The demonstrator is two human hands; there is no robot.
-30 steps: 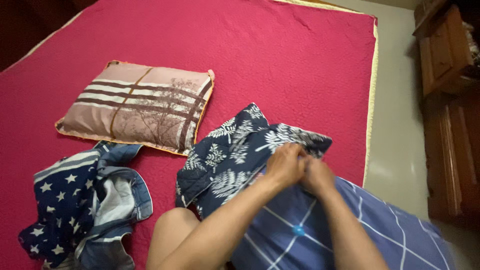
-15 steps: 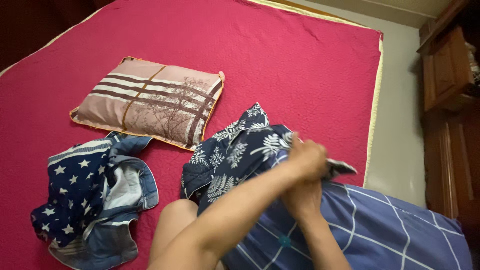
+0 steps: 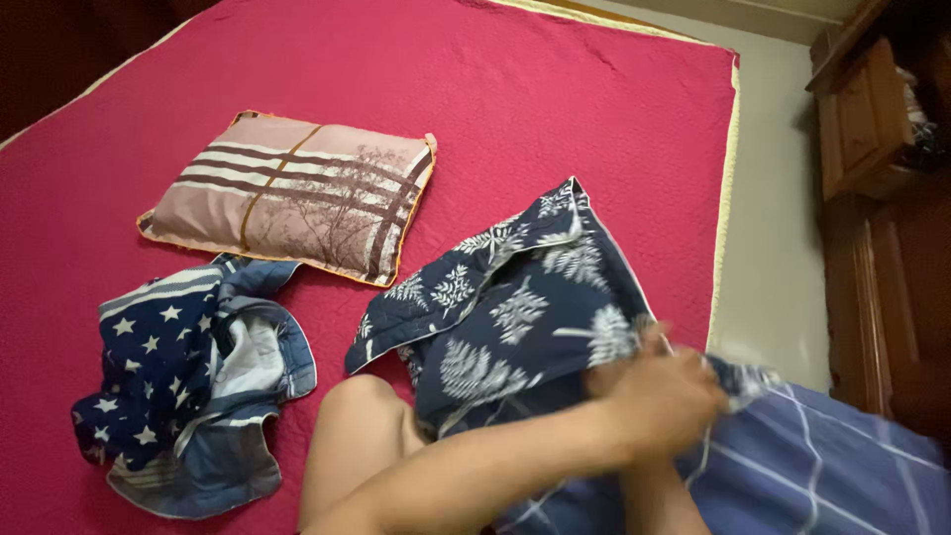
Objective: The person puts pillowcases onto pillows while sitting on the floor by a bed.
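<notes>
**Leaf-print cover drawn further along the checked pillow**

Head view: since half a second ago, the dark navy pillowcase with white leaf print [image 3: 515,317] has been pulled right and nearer, so more of the blue pillow with pale grid lines [image 3: 832,466] is covered. The left hand [image 3: 666,396] is closed on the case's open edge. The right hand [image 3: 644,485] is largely hidden beneath; its grip cannot be told. On the crimson quilted bedspread [image 3: 555,99], a pink striped pillow [image 3: 292,193] lies far left and a star-patterned navy cover [image 3: 188,386] is crumpled near left.

A single head-worn camera looked steeply down and forward across a red bedspread [image 3: 555,89], close above the wearer's own forearms and knee. The bed's far edge, a strip of floor [image 3: 773,198] and a wooden cabinet [image 3: 872,119] bounded the right side.
</notes>
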